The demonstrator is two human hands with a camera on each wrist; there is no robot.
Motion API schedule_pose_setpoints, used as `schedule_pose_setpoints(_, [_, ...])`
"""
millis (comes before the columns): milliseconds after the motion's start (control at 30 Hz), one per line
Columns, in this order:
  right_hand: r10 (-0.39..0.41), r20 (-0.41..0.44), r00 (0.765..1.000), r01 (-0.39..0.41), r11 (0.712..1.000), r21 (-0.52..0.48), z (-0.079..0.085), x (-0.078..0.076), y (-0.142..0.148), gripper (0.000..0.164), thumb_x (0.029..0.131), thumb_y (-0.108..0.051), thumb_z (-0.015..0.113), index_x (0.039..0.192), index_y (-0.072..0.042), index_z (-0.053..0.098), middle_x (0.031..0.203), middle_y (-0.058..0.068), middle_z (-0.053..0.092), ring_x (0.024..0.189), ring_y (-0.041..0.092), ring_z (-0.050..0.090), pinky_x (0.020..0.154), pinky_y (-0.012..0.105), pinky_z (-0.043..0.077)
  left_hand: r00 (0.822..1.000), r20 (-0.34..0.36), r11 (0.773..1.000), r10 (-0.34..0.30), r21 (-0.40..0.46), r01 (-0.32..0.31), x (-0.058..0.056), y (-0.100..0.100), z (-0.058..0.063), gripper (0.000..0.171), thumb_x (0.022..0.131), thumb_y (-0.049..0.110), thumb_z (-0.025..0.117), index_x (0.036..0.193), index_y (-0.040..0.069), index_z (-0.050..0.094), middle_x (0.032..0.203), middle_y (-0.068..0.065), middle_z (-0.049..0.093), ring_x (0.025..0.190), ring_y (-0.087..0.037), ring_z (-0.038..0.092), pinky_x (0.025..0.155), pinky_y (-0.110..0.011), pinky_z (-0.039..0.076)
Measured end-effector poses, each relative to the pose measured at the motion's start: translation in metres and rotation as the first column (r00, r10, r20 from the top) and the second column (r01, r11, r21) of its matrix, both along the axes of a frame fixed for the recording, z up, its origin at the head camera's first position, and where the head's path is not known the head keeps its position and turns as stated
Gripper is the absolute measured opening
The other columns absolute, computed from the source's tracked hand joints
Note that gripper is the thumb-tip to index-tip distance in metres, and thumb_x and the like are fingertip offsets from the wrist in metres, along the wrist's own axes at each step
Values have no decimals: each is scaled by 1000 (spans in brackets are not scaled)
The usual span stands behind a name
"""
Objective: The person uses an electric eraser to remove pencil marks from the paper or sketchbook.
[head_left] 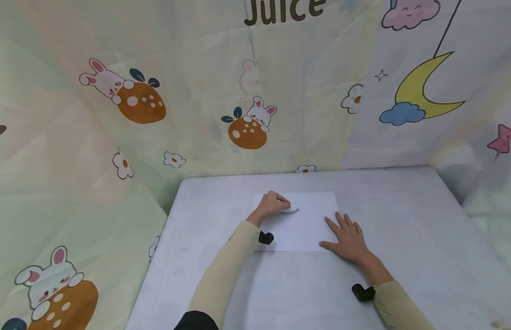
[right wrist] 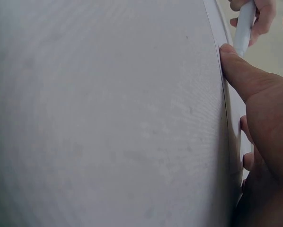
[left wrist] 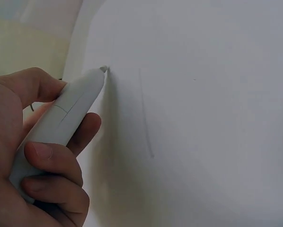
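Basically, white tapered pen point(left wrist: 61, 113) is gripped in left hand point(head_left: 271, 204) over white rectangular paper sheet point(head_left: 300, 231), its edge pressed by splayed right hand point(head_left: 348, 239), presumably against slipping.

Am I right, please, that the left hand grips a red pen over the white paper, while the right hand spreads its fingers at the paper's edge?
Only the colour is wrong: the pen in the left hand is white, as the left wrist view shows.
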State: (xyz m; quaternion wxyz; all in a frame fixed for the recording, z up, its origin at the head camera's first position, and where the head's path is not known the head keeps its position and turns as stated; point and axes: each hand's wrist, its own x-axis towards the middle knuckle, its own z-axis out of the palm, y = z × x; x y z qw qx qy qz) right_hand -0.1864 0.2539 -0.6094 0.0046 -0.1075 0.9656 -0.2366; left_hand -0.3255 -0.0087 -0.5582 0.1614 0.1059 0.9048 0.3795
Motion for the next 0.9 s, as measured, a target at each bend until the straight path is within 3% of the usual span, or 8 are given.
schedule_pose_setpoints(500, [-23,13,1000,23,1000,11,-2,3,0,91,80,-62,67,148,-7,40,154,29,19,140,51,8,104,68,3,997,11,994,-82,-67,83,-4,8,15,16,81,27,71,89,18,80,86,7,70,74,-11,60,62,-25,48])
schedule_pose_setpoints(700, [-24,5,1000,24,1000,7,-3,3,0,91,79,-62,68,148,-9,40,155,27,19,141,50,8,105,68,3,997,47,990,-67,-118,72,-6,8,21,14,81,28,72,87,18,80,78,5,68,67,-13,59,56,-27,47])
schedule_pose_setpoints(900, [-30,22,999,30,999,12,-4,6,-1,91,80,-62,67,148,-9,40,155,27,18,141,49,7,105,67,2,993,69,985,-100,-131,108,-5,17,23,14,82,27,73,88,17,80,76,6,68,65,-12,59,55,-26,45])
